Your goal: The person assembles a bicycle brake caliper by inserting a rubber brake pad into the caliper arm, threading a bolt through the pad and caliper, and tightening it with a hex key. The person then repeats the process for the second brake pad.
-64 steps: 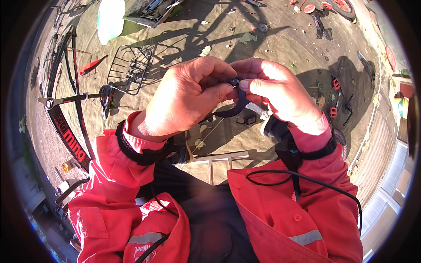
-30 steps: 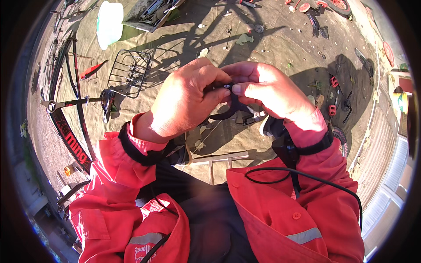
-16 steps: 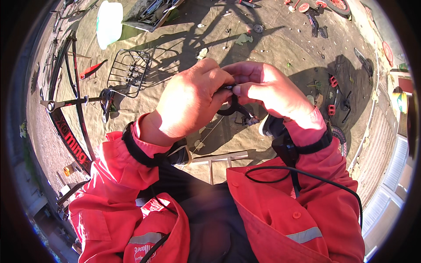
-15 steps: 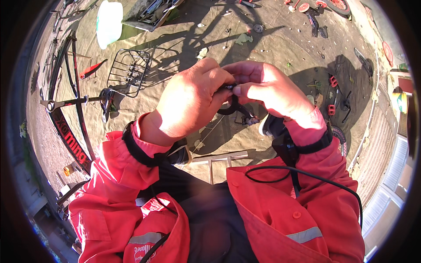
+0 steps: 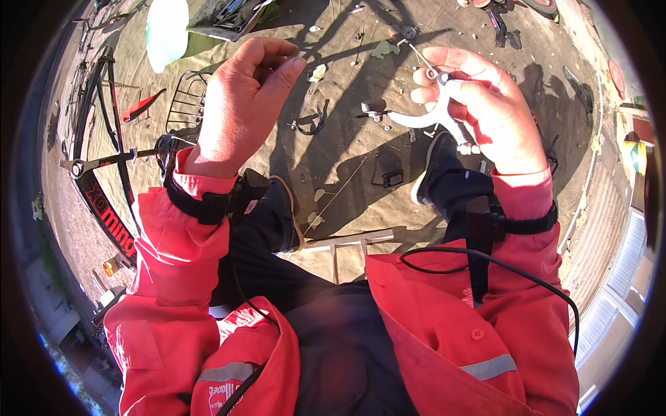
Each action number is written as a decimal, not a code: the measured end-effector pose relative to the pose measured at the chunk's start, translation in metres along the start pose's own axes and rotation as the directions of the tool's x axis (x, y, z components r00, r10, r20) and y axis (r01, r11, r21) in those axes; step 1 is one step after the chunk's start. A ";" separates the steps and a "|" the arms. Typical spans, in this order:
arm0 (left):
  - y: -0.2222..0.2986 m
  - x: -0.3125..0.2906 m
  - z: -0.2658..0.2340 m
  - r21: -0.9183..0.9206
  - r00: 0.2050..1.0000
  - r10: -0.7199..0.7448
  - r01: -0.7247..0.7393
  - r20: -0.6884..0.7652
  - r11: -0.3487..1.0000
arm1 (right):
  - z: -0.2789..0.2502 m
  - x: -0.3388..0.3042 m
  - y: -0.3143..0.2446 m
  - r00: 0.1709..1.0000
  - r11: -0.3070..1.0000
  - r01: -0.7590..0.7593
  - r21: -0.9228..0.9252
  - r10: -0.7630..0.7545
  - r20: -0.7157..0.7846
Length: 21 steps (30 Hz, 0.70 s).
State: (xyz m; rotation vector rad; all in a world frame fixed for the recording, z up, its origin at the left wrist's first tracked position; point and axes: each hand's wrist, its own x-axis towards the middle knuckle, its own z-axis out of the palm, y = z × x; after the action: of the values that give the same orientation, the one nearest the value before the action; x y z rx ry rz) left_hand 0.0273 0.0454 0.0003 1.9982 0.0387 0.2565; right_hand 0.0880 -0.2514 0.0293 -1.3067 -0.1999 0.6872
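My right hand (image 5: pixel 496 104) is closed around a bicycle brake caliper (image 5: pixel 416 120), whose pale curved arms glare in the sun. A thin rod (image 5: pixel 416 54) sticks up from the caliper's pivot, beside my fingertips. To the left and well apart from it, my left hand (image 5: pixel 243 97) is raised with thumb and forefinger pinched together. Whatever lies between those fingertips is too small to name. Below, between the two hands, a dark curved part (image 5: pixel 319 123) that resembles a brake arm lies on the ground cloth.
A bicycle frame (image 5: pixel 104 208) stands at the left, near a wire rack (image 5: pixel 186 100) and a red pointed piece (image 5: pixel 142 106). Farther off are a white container (image 5: pixel 166 35) and a box of tools (image 5: pixel 232 17). A wooden frame (image 5: pixel 350 240) lies near my feet.
My hands, together over the part before, have moved apart. The left went left and up; the right carried the caliper right and up into sunlight.
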 end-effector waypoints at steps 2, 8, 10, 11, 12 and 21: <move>-0.029 0.010 -0.005 0.167 0.987 -0.113 0.093 0.114 0.982 | -0.015 -0.002 -0.006 0.996 0.999 0.007 -0.034 -0.010 -0.083; -0.138 0.030 0.013 0.548 0.820 -0.373 0.089 0.433 0.832 | -0.038 -0.022 -0.017 0.983 0.997 0.078 0.011 -0.075 -0.168; -0.177 0.030 0.021 0.627 0.783 -0.426 0.060 0.454 0.777 | -0.043 -0.027 -0.017 0.949 0.993 0.040 -0.110 -0.072 -0.308; -0.197 0.031 0.022 0.605 0.751 -0.468 0.115 0.467 0.788 | -0.047 -0.027 -0.017 0.947 0.994 0.032 -0.100 -0.062 -0.314; -0.217 0.030 0.023 0.604 0.724 -0.516 0.173 0.458 0.778 | -0.051 -0.026 -0.016 0.947 0.996 0.026 -0.089 -0.053 -0.318; -0.340 -0.012 0.054 0.373 0.271 -0.898 0.839 0.346 0.397 | -0.079 -0.020 -0.003 0.898 1.000 0.020 -0.024 -0.028 -0.440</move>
State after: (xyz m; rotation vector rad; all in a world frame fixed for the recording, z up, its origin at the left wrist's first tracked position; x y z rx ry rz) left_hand 0.0564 0.1414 -0.3296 1.7796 0.8435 -1.0503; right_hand 0.1128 -0.3274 0.0154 -1.4414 0.1475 0.3526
